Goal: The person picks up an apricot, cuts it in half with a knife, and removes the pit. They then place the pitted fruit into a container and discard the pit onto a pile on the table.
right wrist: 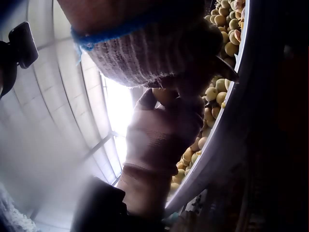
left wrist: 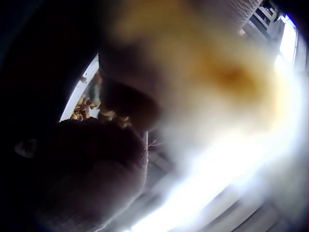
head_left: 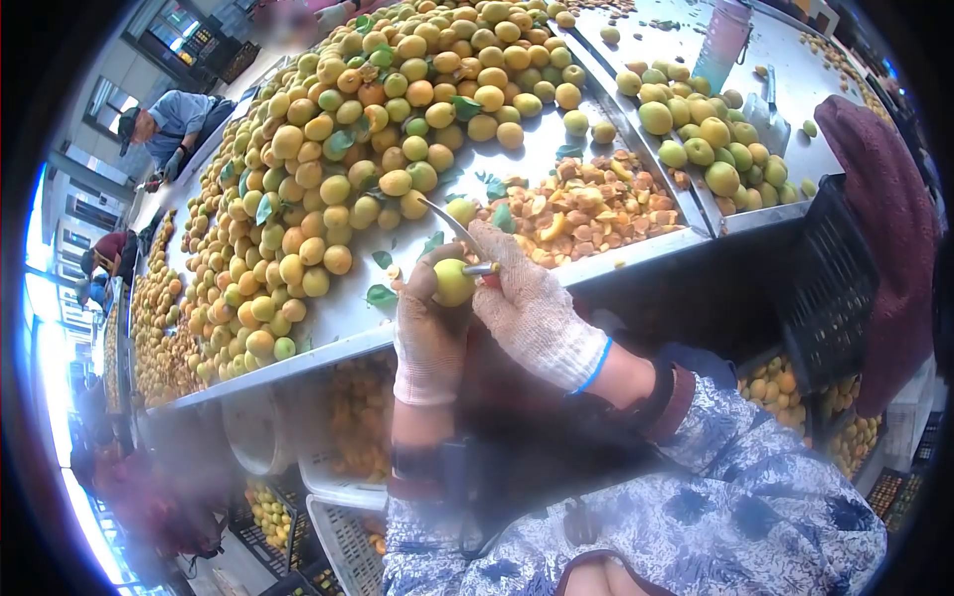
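Note:
In the head view my gloved left hand [head_left: 429, 343] holds a green-yellow apricot [head_left: 454, 284] between thumb and fingers, just beyond the table's front edge. My right hand [head_left: 537, 313], in a knit glove with a blue cuff, grips a knife whose curved blade [head_left: 449, 223] points up and left past the fruit. A short metal piece [head_left: 481, 269] and a bit of red handle show at the right fingers, right at the apricot's side. The right wrist view shows both hands close together, with the apricot [right wrist: 165, 96] dark between them. Blur and glare cover much of the left wrist view.
A big heap of apricots [head_left: 328, 189] covers the metal table [head_left: 348, 343]. Cut pieces [head_left: 586, 214] lie at its right, beyond them more apricots [head_left: 715, 144], a bottle [head_left: 723, 45] and a scraper [head_left: 767, 114]. A black crate [head_left: 825, 288] stands right; white baskets [head_left: 343, 536] sit below.

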### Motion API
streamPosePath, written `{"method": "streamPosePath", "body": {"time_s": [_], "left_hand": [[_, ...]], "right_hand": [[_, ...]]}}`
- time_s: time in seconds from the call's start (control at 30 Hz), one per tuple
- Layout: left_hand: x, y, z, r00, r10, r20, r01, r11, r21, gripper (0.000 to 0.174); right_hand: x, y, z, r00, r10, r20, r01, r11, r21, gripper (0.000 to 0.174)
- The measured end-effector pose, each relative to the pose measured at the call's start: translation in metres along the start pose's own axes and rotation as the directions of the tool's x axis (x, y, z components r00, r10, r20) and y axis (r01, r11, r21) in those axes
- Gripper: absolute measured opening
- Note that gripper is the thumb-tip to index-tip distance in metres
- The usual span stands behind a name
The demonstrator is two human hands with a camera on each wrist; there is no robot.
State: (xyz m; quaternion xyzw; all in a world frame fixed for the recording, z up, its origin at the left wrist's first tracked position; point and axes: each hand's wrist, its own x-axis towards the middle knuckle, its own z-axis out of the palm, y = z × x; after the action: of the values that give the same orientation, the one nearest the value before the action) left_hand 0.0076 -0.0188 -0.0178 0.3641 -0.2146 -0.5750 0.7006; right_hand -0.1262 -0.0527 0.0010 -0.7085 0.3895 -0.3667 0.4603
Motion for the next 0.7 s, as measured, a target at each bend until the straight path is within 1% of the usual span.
{"method": "streamPosePath", "body": {"time_s": [0.03, 0.07, 0.1, 0.13, 0.17, 0.2, 0.23, 0.27, 0.3, 0.37, 0.4, 0.43, 0.47, 0.5, 0.53, 0.57, 0.6, 0.63, 0.7], "left_hand": [[-0.002, 0.002, 0.001, 0.998, -0.013, -0.056, 0.013, 1.0, -0.007, 0.045], [-0.006, 0.004, 0.003, 0.998, -0.011, -0.061, 0.011, 1.0, -0.01, 0.045], [-0.011, 0.007, 0.007, 0.993, 0.076, -0.094, -0.055, 0.977, 0.207, 0.045], [-0.015, 0.007, 0.008, 0.98, 0.167, -0.104, -0.11, 0.902, 0.418, 0.047], [-0.017, 0.006, 0.007, 0.98, 0.169, -0.106, -0.111, 0.902, 0.417, 0.047], [-0.018, 0.006, 0.009, 0.953, 0.298, -0.054, -0.216, 0.791, 0.572, 0.046], [-0.019, 0.007, 0.012, 0.911, 0.411, 0.022, -0.306, 0.641, 0.704, 0.046], [-0.024, 0.008, 0.018, 0.891, 0.453, 0.021, -0.3, 0.553, 0.777, 0.045], [-0.025, 0.005, 0.018, 0.89, 0.455, 0.02, -0.3, 0.553, 0.778, 0.045], [-0.026, 0.001, 0.017, 0.853, 0.522, 0.007, -0.317, 0.507, 0.801, 0.039], [-0.024, 0.001, 0.016, 0.835, 0.549, 0.036, -0.339, 0.462, 0.82, 0.034], [-0.024, 0.001, 0.017, 0.833, 0.552, 0.031, -0.337, 0.463, 0.82, 0.034], [-0.024, 0.002, 0.017, 0.853, 0.522, 0.008, -0.305, 0.484, 0.82, 0.039], [-0.025, 0.003, 0.018, 0.871, 0.491, -0.013, -0.272, 0.505, 0.819, 0.044], [-0.024, 0.004, 0.018, 0.87, 0.493, -0.018, -0.269, 0.506, 0.819, 0.044], [-0.024, 0.007, 0.017, 0.891, 0.454, -0.01, -0.253, 0.514, 0.82, 0.043], [-0.023, 0.009, 0.015, 0.91, 0.414, -0.002, -0.235, 0.522, 0.82, 0.042], [-0.019, 0.009, 0.01, 0.942, 0.332, -0.043, -0.219, 0.708, 0.671, 0.04], [-0.019, 0.011, 0.01, 0.953, 0.297, -0.063, -0.226, 0.833, 0.505, 0.034]], "right_hand": [[0.0, 0.001, 0.003, 1.0, -0.023, -0.007, 0.022, 0.999, -0.023, 0.056], [-0.001, 0.002, 0.007, 1.0, -0.022, -0.001, 0.022, 0.999, -0.024, 0.056], [-0.002, 0.002, 0.01, 0.997, -0.07, -0.012, 0.07, 0.997, -0.034, 0.056], [-0.004, 0.002, 0.013, 0.992, -0.121, -0.026, 0.12, 0.992, -0.043, 0.057], [-0.007, 0.0, 0.015, 0.992, -0.122, -0.023, 0.121, 0.992, -0.043, 0.057], [-0.009, -0.002, 0.016, 0.994, -0.102, -0.023, 0.1, 0.992, -0.072, 0.057], [-0.012, -0.005, 0.016, 0.996, -0.082, -0.025, 0.079, 0.992, -0.1, 0.056], [-0.014, -0.008, 0.015, 0.998, -0.057, -0.006, 0.056, 0.992, -0.113, 0.055], [-0.016, -0.008, 0.017, 0.998, -0.058, -0.005, 0.057, 0.992, -0.112, 0.055], [-0.018, -0.008, 0.021, 0.999, -0.015, -0.029, 0.011, 0.991, -0.137, 0.053], [-0.018, -0.007, 0.022, 1.0, -0.015, -0.022, 0.012, 0.99, -0.137, 0.053], [-0.018, -0.005, 0.024, 1.0, -0.017, -0.018, 0.015, 0.995, -0.097, 0.05], [-0.019, -0.003, 0.026, 1.0, -0.018, -0.013, 0.017, 0.998, -0.056, 0.048], [-0.018, 0.007, 0.031, 1.0, -0.017, -0.006, 0.017, 0.998, -0.055, 0.048], [-0.015, 0.019, 0.036, 0.999, 0.001, 0.044, -0.007, 0.988, 0.153, 0.045], [-0.015, 0.029, 0.041, 0.995, 0.01, 0.096, -0.043, 0.935, 0.352, 0.043], [-0.015, 0.01, 0.038, 0.988, 0.064, 0.142, -0.138, 0.781, 0.609, 0.029], [-0.006, -0.038, -0.009, 0.642, 0.524, 0.561, -0.739, 0.617, 0.27, 0.017], [-0.008, -0.03, -0.007, 0.561, 0.438, 0.702, -0.819, 0.414, 0.396, 0.01]]}}
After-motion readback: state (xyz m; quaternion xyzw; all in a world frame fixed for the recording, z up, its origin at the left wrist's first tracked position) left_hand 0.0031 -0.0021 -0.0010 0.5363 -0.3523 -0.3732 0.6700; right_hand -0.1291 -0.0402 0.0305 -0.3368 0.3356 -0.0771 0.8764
